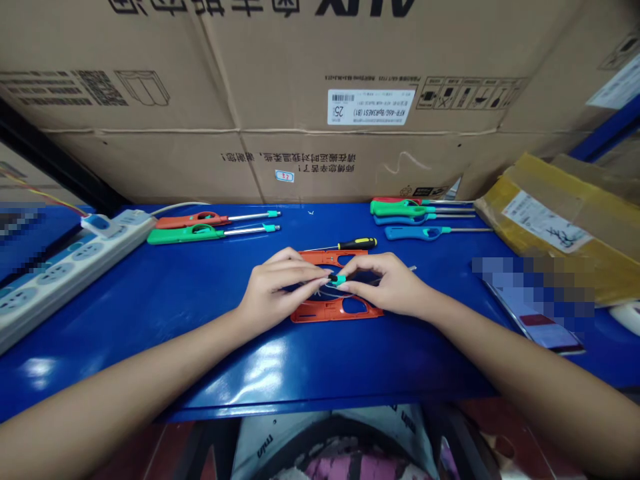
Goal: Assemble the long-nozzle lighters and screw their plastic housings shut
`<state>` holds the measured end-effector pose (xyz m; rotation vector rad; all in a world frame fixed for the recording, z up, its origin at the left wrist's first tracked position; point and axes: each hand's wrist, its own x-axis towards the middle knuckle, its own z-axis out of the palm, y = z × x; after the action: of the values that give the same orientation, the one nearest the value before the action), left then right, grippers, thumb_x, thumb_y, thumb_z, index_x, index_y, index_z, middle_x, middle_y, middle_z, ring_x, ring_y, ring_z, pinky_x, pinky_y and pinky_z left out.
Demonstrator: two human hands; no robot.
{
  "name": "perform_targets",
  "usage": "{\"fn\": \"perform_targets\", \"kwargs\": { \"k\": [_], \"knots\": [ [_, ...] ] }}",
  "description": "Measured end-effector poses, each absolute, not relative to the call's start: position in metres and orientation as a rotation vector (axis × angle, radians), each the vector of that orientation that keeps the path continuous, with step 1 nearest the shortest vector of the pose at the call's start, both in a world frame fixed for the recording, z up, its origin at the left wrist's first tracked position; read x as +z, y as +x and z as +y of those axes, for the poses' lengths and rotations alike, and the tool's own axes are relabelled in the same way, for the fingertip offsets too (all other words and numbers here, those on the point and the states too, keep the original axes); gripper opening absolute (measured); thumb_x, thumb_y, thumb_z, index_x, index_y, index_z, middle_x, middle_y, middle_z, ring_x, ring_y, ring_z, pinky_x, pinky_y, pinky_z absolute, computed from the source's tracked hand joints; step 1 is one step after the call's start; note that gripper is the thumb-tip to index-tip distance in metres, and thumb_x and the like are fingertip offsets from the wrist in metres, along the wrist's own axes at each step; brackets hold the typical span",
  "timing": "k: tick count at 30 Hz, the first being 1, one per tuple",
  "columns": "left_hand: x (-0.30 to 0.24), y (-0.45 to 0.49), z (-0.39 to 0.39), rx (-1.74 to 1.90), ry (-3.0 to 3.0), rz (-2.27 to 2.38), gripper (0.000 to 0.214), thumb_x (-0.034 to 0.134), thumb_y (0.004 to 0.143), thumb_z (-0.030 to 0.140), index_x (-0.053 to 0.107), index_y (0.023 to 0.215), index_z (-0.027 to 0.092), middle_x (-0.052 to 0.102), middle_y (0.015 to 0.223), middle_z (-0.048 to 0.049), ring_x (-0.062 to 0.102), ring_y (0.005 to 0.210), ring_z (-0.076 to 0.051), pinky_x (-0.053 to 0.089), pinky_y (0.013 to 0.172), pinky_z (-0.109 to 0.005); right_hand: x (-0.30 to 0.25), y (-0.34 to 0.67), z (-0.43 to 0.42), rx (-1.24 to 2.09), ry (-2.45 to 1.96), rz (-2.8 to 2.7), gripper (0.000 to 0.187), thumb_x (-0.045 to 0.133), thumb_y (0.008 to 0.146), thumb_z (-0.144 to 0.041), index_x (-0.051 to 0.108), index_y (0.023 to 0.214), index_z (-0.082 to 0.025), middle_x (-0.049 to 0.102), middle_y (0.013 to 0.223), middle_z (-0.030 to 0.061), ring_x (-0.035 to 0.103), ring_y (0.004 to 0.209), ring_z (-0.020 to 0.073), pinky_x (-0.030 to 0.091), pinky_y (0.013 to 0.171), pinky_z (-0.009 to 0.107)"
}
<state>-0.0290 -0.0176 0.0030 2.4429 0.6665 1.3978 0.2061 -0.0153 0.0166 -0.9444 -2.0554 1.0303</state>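
Observation:
Over the middle of the blue table, my left hand point(277, 283) pinches a small black part, mostly hidden by the fingertips. My right hand point(395, 287) pinches a small green plastic piece point(340, 280) that meets the black part. Thin wire seems to hang below the fingers. Beneath my hands lie two orange lighter casing halves, the nearer half point(320, 311) in front and the farther half point(327, 256) partly covered by fingers. A thin metal rod end point(412, 268) shows past my right hand. Just behind lies a screwdriver point(363, 243) with a black and yellow handle.
Orange point(185, 221) and green point(185, 235) long-necked lighters lie back left, beside a white power strip point(65, 267). Several more lighters point(410, 232) lie back right. A phone point(540, 313) and a yellow taped package point(565, 220) are at right; a large cardboard box point(300, 67) stands behind.

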Motion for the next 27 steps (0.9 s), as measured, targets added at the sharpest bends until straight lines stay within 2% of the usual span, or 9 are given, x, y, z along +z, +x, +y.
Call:
{"fn": "perform_targets", "kwargs": {
  "k": [6, 9, 13, 16, 19, 21, 24, 27],
  "knots": [
    [0.000, -0.027, -0.016, 1.383, 2.369, 0.770, 0.009, 0.076, 0.087, 0.019, 0.079, 0.096, 0.020, 0.081, 0.090, -0.0036, 0.070, 0.074, -0.015, 0.054, 0.074, -0.031, 0.010, 0.205, -0.014, 1.319, -0.957, -1.848, 0.024, 0.073, 0.083, -0.034, 0.072, 0.100, -0.017, 0.078, 0.094, 0.0061, 0.074, 0.087, 0.0186, 0.061, 0.084, 0.035],
    [-0.002, -0.028, -0.014, 1.341, 2.358, 0.839, 0.010, 0.074, 0.090, 0.022, 0.079, 0.099, 0.021, 0.081, 0.094, -0.0042, 0.071, 0.078, -0.016, 0.054, 0.077, -0.032, 0.011, 0.204, -0.015, 1.422, -0.977, -1.761, 0.028, 0.074, 0.083, -0.037, 0.069, 0.103, -0.017, 0.075, 0.086, 0.0042, 0.075, 0.081, 0.0180, 0.063, 0.079, 0.034],
    [-0.001, -0.032, -0.012, 1.179, 2.439, 0.871, 0.025, 0.071, 0.092, 0.028, 0.075, 0.115, 0.019, 0.078, 0.112, -0.0081, 0.069, 0.095, -0.019, 0.054, 0.087, -0.035, 0.015, 0.205, -0.016, 1.497, -1.055, -1.661, 0.033, 0.076, 0.083, -0.040, 0.065, 0.103, -0.017, 0.068, 0.074, -0.0005, 0.072, 0.064, 0.0142, 0.062, 0.060, 0.028],
    [0.003, -0.038, -0.010, 0.961, 2.550, 0.868, 0.045, 0.073, 0.089, 0.034, 0.067, 0.130, 0.016, 0.075, 0.117, -0.0102, 0.066, 0.099, -0.023, 0.053, 0.091, -0.040, 0.019, 0.208, -0.013, 1.507, -1.102, -1.627, 0.034, 0.079, 0.080, -0.040, 0.066, 0.102, -0.017, 0.067, 0.072, -0.0010, 0.069, 0.062, 0.0125, 0.061, 0.058, 0.025],
    [0.004, -0.046, -0.005, 0.755, 2.585, 0.851, 0.052, 0.071, 0.089, 0.031, 0.060, 0.138, 0.017, 0.075, 0.111, -0.0085, 0.065, 0.099, -0.023, 0.053, 0.091, -0.040, 0.023, 0.211, -0.012, 1.517, -1.162, -1.607, 0.034, 0.082, 0.078, -0.038, 0.067, 0.100, -0.016, 0.068, 0.073, 0.0000, 0.069, 0.064, 0.0127, 0.062, 0.058, 0.025],
    [0.003, -0.049, 0.000, 0.697, 2.583, 0.803, 0.044, 0.070, 0.091, 0.030, 0.064, 0.132, 0.018, 0.075, 0.108, -0.0075, 0.065, 0.098, -0.022, 0.053, 0.090, -0.038, 0.026, 0.213, -0.012, 1.521, -1.179, -1.601, 0.034, 0.082, 0.077, -0.037, 0.068, 0.100, -0.016, 0.068, 0.074, 0.0007, 0.070, 0.066, 0.0130, 0.063, 0.059, 0.025],
    [0.001, -0.051, 0.005, 0.689, 2.582, 0.736, 0.023, 0.069, 0.093, 0.027, 0.073, 0.114, 0.018, 0.076, 0.103, -0.0068, 0.066, 0.093, -0.020, 0.053, 0.086, -0.035, 0.030, 0.213, -0.013, 1.531, -1.174, -1.581, 0.034, 0.083, 0.077, -0.037, 0.069, 0.101, -0.017, 0.069, 0.076, 0.0013, 0.070, 0.067, 0.0133, 0.064, 0.059, 0.026],
    [0.003, -0.051, 0.007, 0.721, 2.553, 0.723, 0.018, 0.068, 0.094, 0.024, 0.076, 0.110, 0.018, 0.076, 0.101, -0.0068, 0.068, 0.094, -0.019, 0.054, 0.087, -0.033, 0.031, 0.214, -0.014, 1.553, -1.160, -1.532, 0.037, 0.084, 0.075, -0.038, 0.069, 0.101, -0.017, 0.069, 0.079, 0.0017, 0.070, 0.068, 0.0131, 0.064, 0.060, 0.025]
  ]
}}
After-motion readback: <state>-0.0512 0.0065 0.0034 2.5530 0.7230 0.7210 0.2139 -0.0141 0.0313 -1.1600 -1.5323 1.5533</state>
